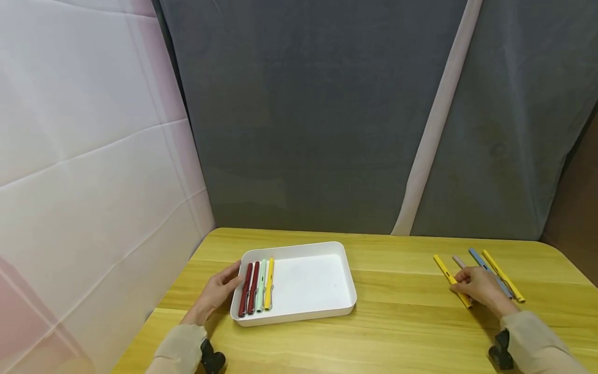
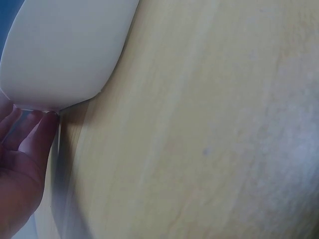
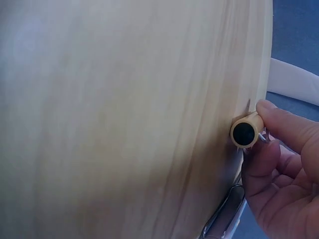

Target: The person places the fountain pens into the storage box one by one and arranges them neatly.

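My left hand (image 1: pixel 216 293) rests against the left end of a white tray (image 1: pixel 310 283), fingertips and thumb touching its outer wall in the left wrist view. Inside the tray, along that end, two dark red pens (image 1: pixel 254 288), a mint green pen (image 1: pixel 261 285) and a yellow pen (image 1: pixel 269 283) lie side by side. Over at the right, my right hand (image 1: pixel 481 286) pinches another yellow pen (image 3: pixel 253 124) between thumb and forefinger. Close around this hand lie a pale pink pen (image 1: pixel 459 261), partly hidden by it, a blue pen (image 1: pixel 478 259) and one more yellow pen (image 1: pixel 500 272).
Both lie on a wooden table (image 1: pixel 374 332) with rounded far corners. A dark grey curtain (image 1: pixel 303 130) hangs behind it, crossed by a pale strip (image 1: pixel 436 119). White cloth (image 1: pixel 93 130) closes off the left side.
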Demonstrator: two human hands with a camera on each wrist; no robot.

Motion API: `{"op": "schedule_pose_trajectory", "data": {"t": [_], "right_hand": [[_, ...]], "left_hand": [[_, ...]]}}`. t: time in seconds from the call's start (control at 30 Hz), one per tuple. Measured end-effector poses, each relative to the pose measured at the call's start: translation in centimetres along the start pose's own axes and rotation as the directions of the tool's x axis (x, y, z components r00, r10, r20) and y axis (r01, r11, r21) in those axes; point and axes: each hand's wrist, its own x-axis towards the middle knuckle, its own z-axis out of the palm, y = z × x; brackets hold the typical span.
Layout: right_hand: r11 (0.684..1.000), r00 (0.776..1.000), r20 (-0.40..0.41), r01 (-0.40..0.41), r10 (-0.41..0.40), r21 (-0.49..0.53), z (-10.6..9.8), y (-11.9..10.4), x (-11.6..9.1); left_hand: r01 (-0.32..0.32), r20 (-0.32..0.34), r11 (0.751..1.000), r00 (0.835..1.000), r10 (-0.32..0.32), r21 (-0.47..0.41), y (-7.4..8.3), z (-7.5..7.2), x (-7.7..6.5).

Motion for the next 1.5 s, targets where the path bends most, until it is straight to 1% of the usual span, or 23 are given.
{"op": "schedule_pose_trajectory", "data": {"t": [0.1,0.37,0.57,0.77,0.9,1.07,1.27,1.43,1.5], "right_hand": [[1.000,1.000,0.006,-0.014,0.014,0.013,0.1,-0.1,-0.1],[0.995,0.997,0.039,-0.066,0.063,0.079,0.2,-0.8,0.1],[0.984,0.996,0.057,-0.070,0.062,0.162,0.3,-2.1,0.5],[0.960,0.996,0.075,-0.063,0.044,0.274,0.6,-3.9,1.0],[0.943,0.996,0.080,-0.057,0.032,0.327,0.9,-5.2,1.2],[0.914,0.996,0.089,-0.050,0.016,0.403,1.1,-7.1,1.3],[0.894,0.995,0.097,-0.039,-0.005,0.446,1.1,-9.2,1.3],[0.884,0.997,0.071,-0.014,-0.022,0.467,1.4,-10.6,1.5],[0.874,0.997,0.066,-0.006,-0.029,0.486,1.7,-11.1,1.6]], "left_hand": [[-0.004,0.001,1.000,1.000,0.004,0.015,0.0,0.0,0.0],[-0.003,-0.005,1.000,1.000,0.003,0.021,0.1,0.1,-0.1],[0.002,-0.007,1.000,1.000,-0.001,0.020,0.2,0.1,-0.1],[0.003,-0.002,1.000,1.000,-0.003,0.017,0.2,0.1,-0.1],[0.000,0.002,1.000,1.000,0.000,0.010,0.2,0.2,-0.1],[-0.003,0.003,1.000,1.000,0.003,0.011,0.2,0.2,0.0],[-0.007,0.000,1.000,1.000,0.007,0.016,0.1,0.3,0.0],[-0.020,-0.008,1.000,1.000,0.020,0.012,0.1,0.3,0.0],[-0.023,-0.016,1.000,1.000,0.023,0.011,0.1,0.4,0.0]]}}
